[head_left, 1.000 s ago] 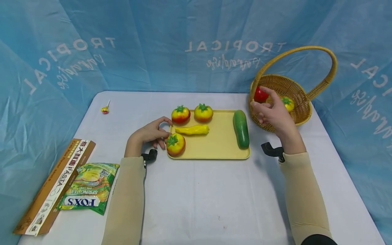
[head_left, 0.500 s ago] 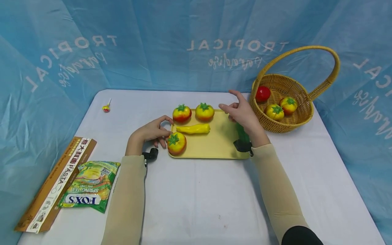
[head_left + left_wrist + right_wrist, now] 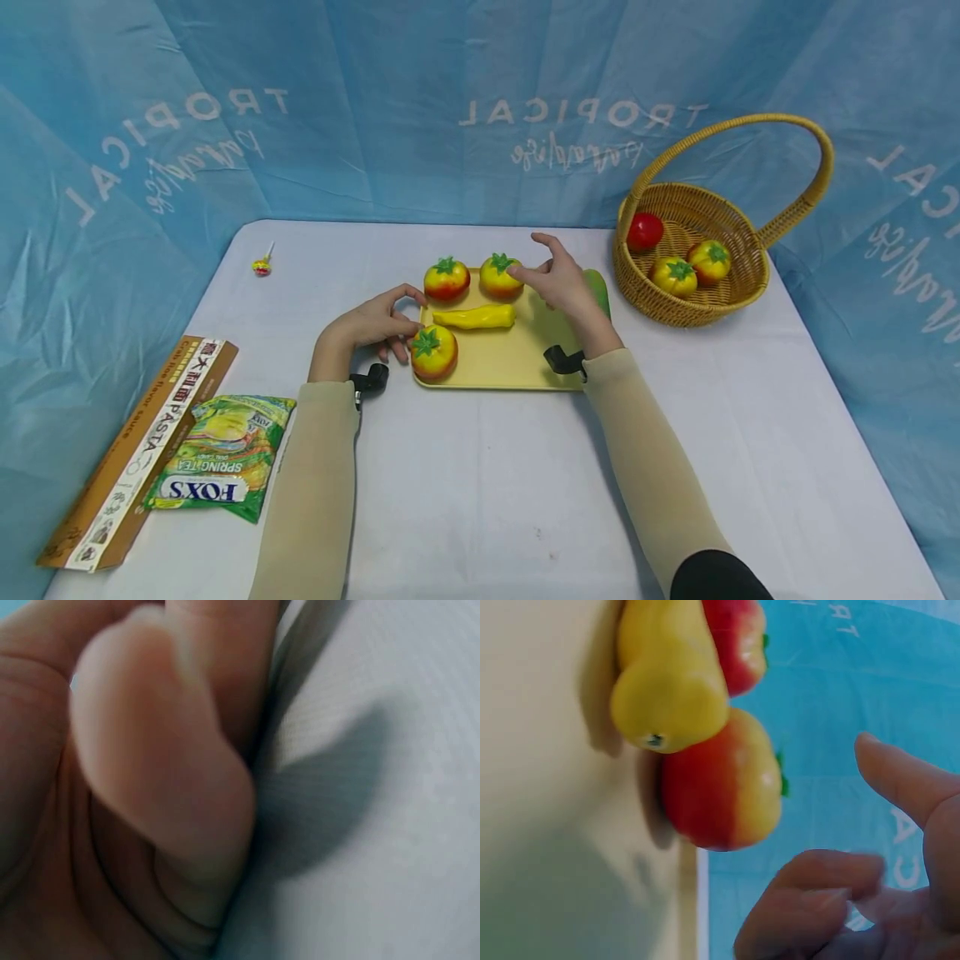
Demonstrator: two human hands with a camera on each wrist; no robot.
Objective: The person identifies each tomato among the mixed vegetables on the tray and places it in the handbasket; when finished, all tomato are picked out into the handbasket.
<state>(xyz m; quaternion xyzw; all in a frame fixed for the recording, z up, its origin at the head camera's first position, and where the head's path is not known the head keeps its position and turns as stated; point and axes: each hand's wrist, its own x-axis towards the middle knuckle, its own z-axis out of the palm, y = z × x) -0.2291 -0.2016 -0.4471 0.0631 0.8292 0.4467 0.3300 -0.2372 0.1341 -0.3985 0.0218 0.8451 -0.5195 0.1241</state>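
Observation:
Over the right part of the yellow tray is my right hand, index finger and thumb spread, holding nothing. Its thumb overlaps the back tomato in the head view, but the right wrist view shows a gap between hand and tomato. My left hand rests at the tray's left edge with loosely bent fingers, beside the front tomato. Another tomato sits at the back left corner, and a yellow pepper lies between them. A cucumber is mostly hidden behind my right hand.
A wicker basket at the back right holds a red fruit and two tomatoes; its tall handle arches above. On the left lie a pasta box, a green candy bag and a lollipop.
My right hand has moved left from over the basket to over the tray, uncovering a tomato in the basket and hiding most of the cucumber. The left hand stays at the tray's edge.

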